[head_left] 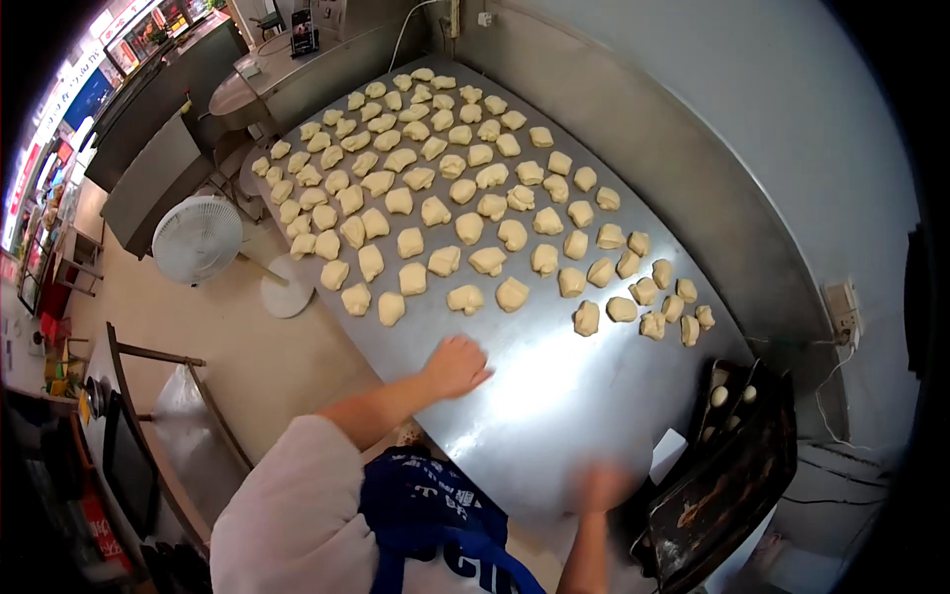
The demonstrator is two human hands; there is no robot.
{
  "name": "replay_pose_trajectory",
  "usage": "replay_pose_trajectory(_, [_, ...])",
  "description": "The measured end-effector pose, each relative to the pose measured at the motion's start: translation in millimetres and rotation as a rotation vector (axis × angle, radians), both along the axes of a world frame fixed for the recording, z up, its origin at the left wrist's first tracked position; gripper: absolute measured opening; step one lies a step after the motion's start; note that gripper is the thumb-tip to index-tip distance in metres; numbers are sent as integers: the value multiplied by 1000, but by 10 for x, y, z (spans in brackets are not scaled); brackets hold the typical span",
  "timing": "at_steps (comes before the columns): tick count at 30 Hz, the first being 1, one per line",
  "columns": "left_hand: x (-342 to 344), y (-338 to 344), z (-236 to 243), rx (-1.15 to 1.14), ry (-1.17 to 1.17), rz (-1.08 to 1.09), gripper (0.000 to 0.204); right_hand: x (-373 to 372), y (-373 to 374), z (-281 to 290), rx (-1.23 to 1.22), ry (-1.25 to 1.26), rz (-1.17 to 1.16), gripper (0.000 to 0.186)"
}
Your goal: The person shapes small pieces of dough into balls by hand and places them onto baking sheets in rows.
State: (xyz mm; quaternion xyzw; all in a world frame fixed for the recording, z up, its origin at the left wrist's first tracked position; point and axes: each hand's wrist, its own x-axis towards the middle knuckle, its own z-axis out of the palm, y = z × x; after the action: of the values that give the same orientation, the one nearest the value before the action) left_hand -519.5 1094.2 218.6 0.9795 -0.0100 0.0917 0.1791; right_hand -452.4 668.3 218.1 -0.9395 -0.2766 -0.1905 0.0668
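Observation:
Many pale dough pieces (pixel 511 294) lie spread in loose rows over the stainless steel table (pixel 435 416). My left hand (pixel 457 366) is over the table's near left part, just below the closest row. Its fingers are curled in, and whatever they may hold is hidden. At the near right end, my right hand (pixel 602 487) is smeared by motion, so its fingers cannot be made out. It is beside a white rectangular object (pixel 668 455) at the table's edge. A blue apron (pixel 426 495) covers my front.
Dark, worn baking trays (pixel 703 520) are stacked at the right end, with round pale pieces in one behind. A steel backsplash (pixel 633 129) runs along the wall below an outlet (pixel 843 307). A white standing fan (pixel 198 240) and a side table (pixel 163 445) are on the left.

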Motion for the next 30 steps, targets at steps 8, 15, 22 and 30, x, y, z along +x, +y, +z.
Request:
replay_pose_trajectory(8, [430,-241,146,-80,-224,-5,27,115,840,111,74,98,128,22])
replay_pose_trajectory(15, [-227,-90,-383,-212,-296,-16,22,-43,326,-64,-60,60,51,17])
replay_pose_trajectory(22, [549,-465,136,-224,-150,-49,25,215,795,-5,-94,-7,212,19])
replay_pose_trajectory(30, [-319,-314,-201,-191,-196,-49,14,-442,259,218,-27,-91,294,22])
